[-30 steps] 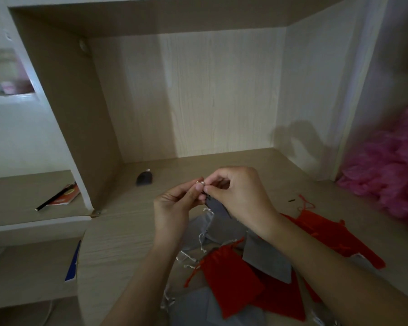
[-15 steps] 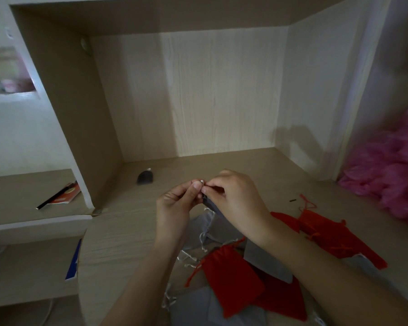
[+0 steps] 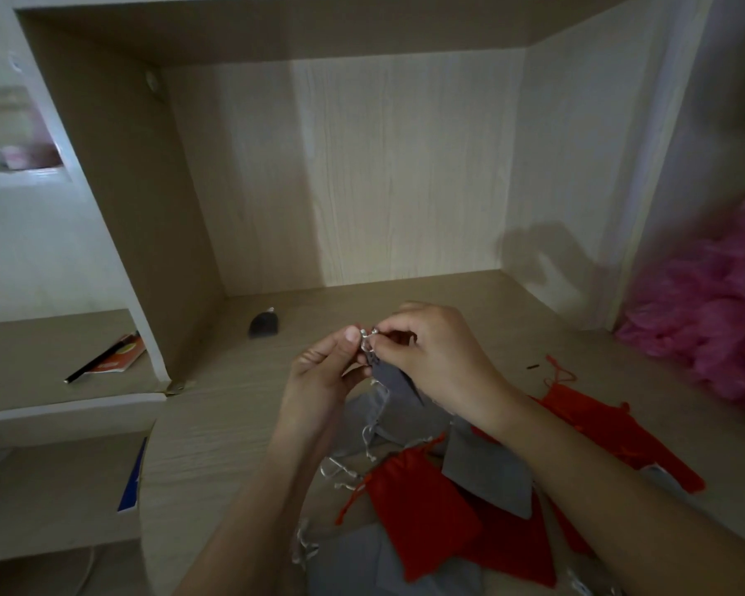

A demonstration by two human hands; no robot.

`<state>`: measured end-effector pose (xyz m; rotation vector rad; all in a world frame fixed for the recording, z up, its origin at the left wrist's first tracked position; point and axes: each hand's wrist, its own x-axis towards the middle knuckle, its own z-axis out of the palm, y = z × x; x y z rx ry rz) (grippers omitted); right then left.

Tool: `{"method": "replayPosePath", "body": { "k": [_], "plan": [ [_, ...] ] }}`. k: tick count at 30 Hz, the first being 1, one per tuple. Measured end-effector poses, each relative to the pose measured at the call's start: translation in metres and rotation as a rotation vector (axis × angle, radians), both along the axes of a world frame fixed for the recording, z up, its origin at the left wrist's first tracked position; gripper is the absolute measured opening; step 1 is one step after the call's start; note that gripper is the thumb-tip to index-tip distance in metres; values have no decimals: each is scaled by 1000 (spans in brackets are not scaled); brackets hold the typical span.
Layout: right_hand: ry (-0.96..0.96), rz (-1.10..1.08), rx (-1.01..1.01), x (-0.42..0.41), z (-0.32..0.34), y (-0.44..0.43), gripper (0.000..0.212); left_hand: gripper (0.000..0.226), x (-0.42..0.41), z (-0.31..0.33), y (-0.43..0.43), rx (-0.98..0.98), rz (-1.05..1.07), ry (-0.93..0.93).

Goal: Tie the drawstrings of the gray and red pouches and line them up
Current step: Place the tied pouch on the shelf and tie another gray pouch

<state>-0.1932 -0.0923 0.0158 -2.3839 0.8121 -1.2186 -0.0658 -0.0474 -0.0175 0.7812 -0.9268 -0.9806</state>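
The left hand (image 3: 319, 372) and the right hand (image 3: 439, 359) meet above the desk (image 3: 216, 428), fingertips together, each pinching the pale drawstring (image 3: 367, 337) of a gray pouch (image 3: 394, 378). The left thumb and forefinger grip the cord from the left; the right thumb and forefinger grip it from the right, the other right fingers curled in. The gray pouch hangs just below the fingertips, lifted off the desk, its body slanting down under the right hand.

Beneath the wrists lies a loose heap of pouches. A red pouch (image 3: 422, 505) lies near the front between the two forearms, its red cord trailing to the left. Another gray pouch (image 3: 487, 475) overlaps it on the right, under the right forearm. More gray fabric with pale cords (image 3: 340, 471) lies below the left wrist and at the desk's front edge. Further red pouches (image 3: 598, 423) lie to the right of the right forearm, apart from the hands.

A small dark object (image 3: 264, 325) sits at the back left of the desk. A pink fluffy mass (image 3: 715, 320) lies at the far right.
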Motion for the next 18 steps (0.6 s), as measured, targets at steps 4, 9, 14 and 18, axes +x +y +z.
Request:
{"method": "replayPosePath", "body": {
  "k": [4, 9, 14, 18],
  "plan": [
    [39, -4, 24, -2, -1, 0, 11, 18, 2, 2, 2, 10, 6, -29],
    [1, 16, 152, -2, -3, 0, 15, 18, -1, -1, 0, 33, 122, -33],
    [-15, -91, 21, 1, -4, 1, 8, 17, -3, -3, -1, 29, 239, -70],
    [63, -63, 3, 1, -6, -2, 16, 15, -5, -3, -2, 1, 250, -107]
  ]
}}
